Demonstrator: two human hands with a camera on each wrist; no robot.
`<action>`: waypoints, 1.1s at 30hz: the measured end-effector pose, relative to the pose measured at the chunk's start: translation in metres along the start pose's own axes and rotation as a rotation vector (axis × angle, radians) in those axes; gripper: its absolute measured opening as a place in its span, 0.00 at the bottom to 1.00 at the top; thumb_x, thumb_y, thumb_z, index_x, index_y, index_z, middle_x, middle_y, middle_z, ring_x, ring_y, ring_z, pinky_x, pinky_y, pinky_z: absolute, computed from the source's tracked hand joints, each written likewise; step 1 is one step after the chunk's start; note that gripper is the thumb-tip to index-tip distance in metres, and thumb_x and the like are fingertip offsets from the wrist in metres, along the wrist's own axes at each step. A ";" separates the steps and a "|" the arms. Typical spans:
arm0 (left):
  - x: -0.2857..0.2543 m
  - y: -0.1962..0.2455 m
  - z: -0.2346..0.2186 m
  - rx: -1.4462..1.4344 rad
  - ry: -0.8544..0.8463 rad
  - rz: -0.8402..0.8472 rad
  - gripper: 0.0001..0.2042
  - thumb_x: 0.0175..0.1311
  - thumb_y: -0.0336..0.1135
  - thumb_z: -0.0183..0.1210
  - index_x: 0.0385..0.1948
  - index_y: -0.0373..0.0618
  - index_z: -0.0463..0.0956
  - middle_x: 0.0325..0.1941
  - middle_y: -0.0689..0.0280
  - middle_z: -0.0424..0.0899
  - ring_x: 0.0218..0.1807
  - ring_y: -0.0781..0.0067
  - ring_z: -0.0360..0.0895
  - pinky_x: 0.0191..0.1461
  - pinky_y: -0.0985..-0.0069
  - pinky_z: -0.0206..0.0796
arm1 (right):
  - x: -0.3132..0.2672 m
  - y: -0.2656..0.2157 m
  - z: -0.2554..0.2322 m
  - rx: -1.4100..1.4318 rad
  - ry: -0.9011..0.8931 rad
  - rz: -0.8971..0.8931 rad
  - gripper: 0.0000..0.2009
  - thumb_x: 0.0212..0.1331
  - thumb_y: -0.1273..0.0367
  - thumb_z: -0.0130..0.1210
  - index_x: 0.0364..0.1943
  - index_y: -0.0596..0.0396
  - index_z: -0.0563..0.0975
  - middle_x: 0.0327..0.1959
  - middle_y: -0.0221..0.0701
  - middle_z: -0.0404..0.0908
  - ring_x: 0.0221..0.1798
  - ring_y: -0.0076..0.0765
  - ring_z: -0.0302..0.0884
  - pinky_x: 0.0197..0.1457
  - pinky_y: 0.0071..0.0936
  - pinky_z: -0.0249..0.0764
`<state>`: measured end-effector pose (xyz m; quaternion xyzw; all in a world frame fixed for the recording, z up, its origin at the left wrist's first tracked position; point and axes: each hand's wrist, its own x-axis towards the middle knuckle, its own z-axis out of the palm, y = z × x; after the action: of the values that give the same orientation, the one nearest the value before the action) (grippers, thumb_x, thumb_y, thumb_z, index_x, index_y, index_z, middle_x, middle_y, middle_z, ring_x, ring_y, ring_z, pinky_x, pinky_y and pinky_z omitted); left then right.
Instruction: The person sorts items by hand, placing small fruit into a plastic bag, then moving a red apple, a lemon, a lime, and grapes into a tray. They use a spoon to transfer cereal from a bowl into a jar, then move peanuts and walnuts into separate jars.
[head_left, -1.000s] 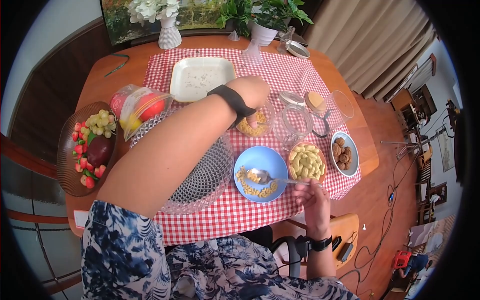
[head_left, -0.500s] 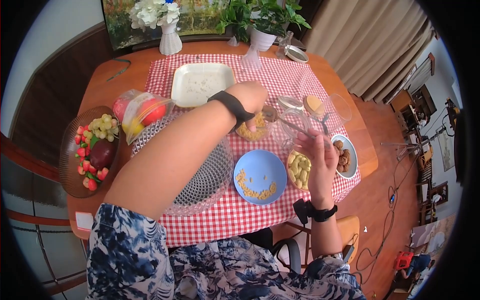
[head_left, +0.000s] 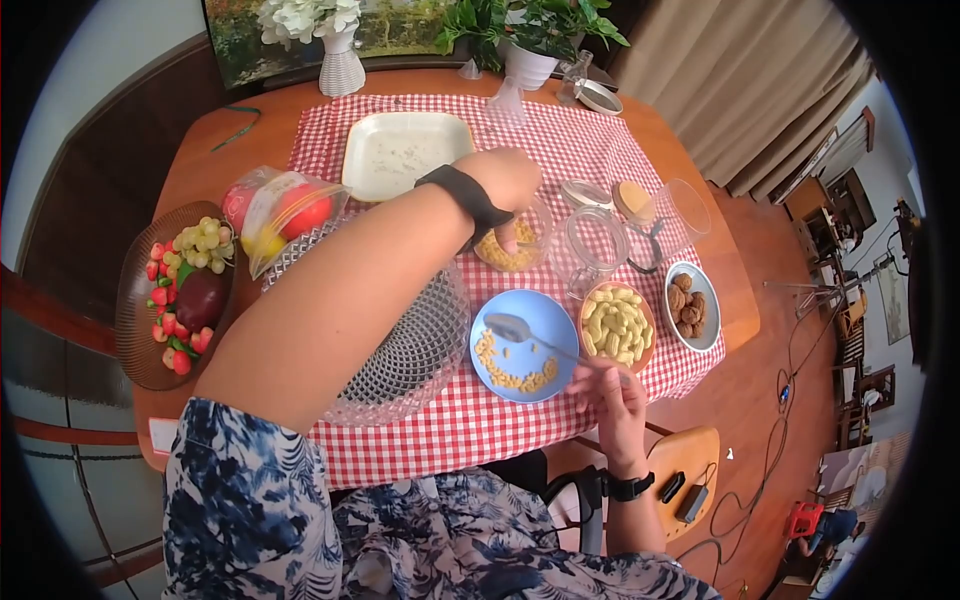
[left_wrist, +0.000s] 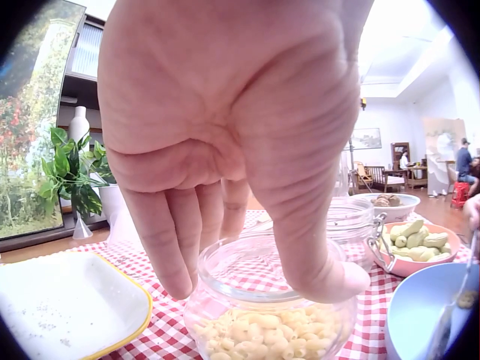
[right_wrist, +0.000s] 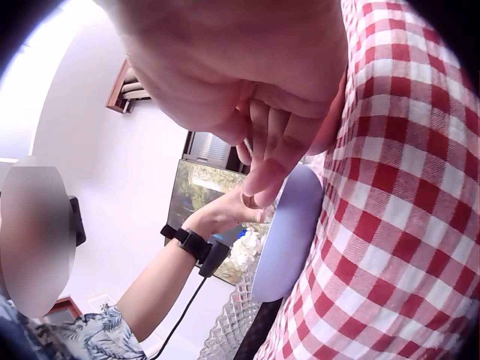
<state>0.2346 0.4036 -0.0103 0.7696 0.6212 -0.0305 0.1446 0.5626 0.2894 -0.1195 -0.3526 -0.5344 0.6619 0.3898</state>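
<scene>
Fingers and thumb of my left hand [head_left: 505, 185] [left_wrist: 225, 112] grip a glass jar [left_wrist: 262, 289] from either side of its rim. Small pale pasta pieces [head_left: 507, 252] [left_wrist: 262, 334] fill its lower part. My right hand [head_left: 615, 405] [right_wrist: 247, 75] pinches the handle of a metal spoon [head_left: 508, 327], whose bowl is over the blue dish [head_left: 548, 318] [right_wrist: 289, 240]. How much the spoon carries is unclear. More pasta [head_left: 520, 382] lies in a curve along the dish's near side.
Around the dish stand a peanut bowl [head_left: 615, 322], a walnut bowl [head_left: 688, 305], an open clasp jar [head_left: 592, 250] and a large cut-glass bowl [head_left: 415, 345]. Behind is a white tray [head_left: 405, 150]; at left, a fruit dish [head_left: 135, 330] and bagged fruit [head_left: 290, 210].
The spoon rose from the dish toward the glass jar, then came back over the dish with my right hand. My left hand has stayed at the jar.
</scene>
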 end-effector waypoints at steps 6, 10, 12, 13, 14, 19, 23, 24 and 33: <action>-0.002 0.000 0.001 -0.006 0.026 0.002 0.33 0.31 0.40 0.82 0.43 0.36 0.80 0.41 0.55 0.85 0.46 0.53 0.82 0.49 0.62 0.75 | -0.012 0.004 -0.022 0.055 -0.063 0.130 0.17 0.77 0.62 0.43 0.54 0.63 0.74 0.45 0.41 0.84 0.42 0.35 0.85 0.38 0.25 0.78; -0.005 0.006 -0.005 -0.017 -0.029 -0.039 0.33 0.31 0.42 0.82 0.44 0.37 0.80 0.40 0.56 0.85 0.46 0.54 0.82 0.49 0.63 0.75 | -0.013 0.000 -0.024 0.150 -0.021 0.210 0.17 0.77 0.62 0.42 0.52 0.62 0.75 0.42 0.41 0.85 0.40 0.35 0.85 0.38 0.24 0.79; -0.004 0.004 -0.003 0.027 -0.005 -0.021 0.33 0.31 0.43 0.82 0.43 0.38 0.79 0.40 0.56 0.85 0.46 0.55 0.83 0.47 0.63 0.75 | -0.011 0.000 -0.024 0.183 -0.004 0.238 0.17 0.77 0.62 0.41 0.51 0.62 0.75 0.41 0.41 0.85 0.39 0.35 0.86 0.38 0.24 0.79; -0.003 0.004 -0.003 0.028 -0.004 -0.023 0.33 0.31 0.43 0.82 0.43 0.38 0.79 0.40 0.56 0.85 0.46 0.55 0.83 0.47 0.63 0.75 | -0.010 0.000 -0.025 0.213 0.016 0.269 0.17 0.77 0.63 0.41 0.51 0.63 0.75 0.40 0.42 0.86 0.38 0.35 0.86 0.38 0.24 0.79; -0.005 0.007 -0.005 -0.007 -0.015 -0.055 0.32 0.32 0.41 0.82 0.44 0.37 0.81 0.44 0.54 0.85 0.50 0.53 0.82 0.53 0.62 0.74 | -0.009 0.000 -0.025 0.243 0.035 0.301 0.16 0.77 0.64 0.41 0.50 0.64 0.75 0.39 0.42 0.86 0.38 0.35 0.86 0.37 0.25 0.79; -0.008 0.009 -0.007 -0.030 -0.004 -0.054 0.31 0.33 0.38 0.82 0.44 0.36 0.83 0.48 0.52 0.85 0.54 0.50 0.81 0.58 0.61 0.73 | -0.004 -0.008 -0.019 0.280 0.087 0.341 0.16 0.76 0.64 0.41 0.49 0.65 0.75 0.38 0.42 0.86 0.36 0.36 0.86 0.36 0.24 0.80; -0.008 0.006 -0.007 -0.067 -0.022 -0.077 0.30 0.33 0.37 0.82 0.43 0.36 0.83 0.49 0.52 0.85 0.54 0.50 0.81 0.58 0.61 0.72 | 0.007 -0.019 -0.020 0.282 0.112 0.231 0.16 0.76 0.65 0.42 0.49 0.65 0.76 0.37 0.41 0.86 0.36 0.36 0.86 0.36 0.24 0.79; -0.008 0.005 -0.006 -0.070 -0.017 -0.061 0.29 0.33 0.37 0.82 0.43 0.36 0.83 0.49 0.52 0.85 0.54 0.50 0.81 0.58 0.61 0.72 | 0.011 -0.025 -0.020 0.281 0.111 0.231 0.16 0.76 0.65 0.42 0.49 0.65 0.76 0.37 0.41 0.86 0.36 0.36 0.86 0.36 0.24 0.79; -0.003 0.002 -0.002 -0.054 0.012 -0.038 0.25 0.36 0.34 0.80 0.41 0.37 0.84 0.46 0.52 0.86 0.51 0.51 0.82 0.56 0.60 0.74 | 0.075 -0.072 0.020 0.094 0.176 -0.195 0.18 0.75 0.61 0.46 0.53 0.63 0.75 0.43 0.40 0.85 0.44 0.33 0.85 0.45 0.24 0.79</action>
<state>0.2359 0.4003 -0.0075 0.7535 0.6373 -0.0119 0.1608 0.5215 0.3570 -0.0492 -0.3368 -0.4983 0.6119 0.5136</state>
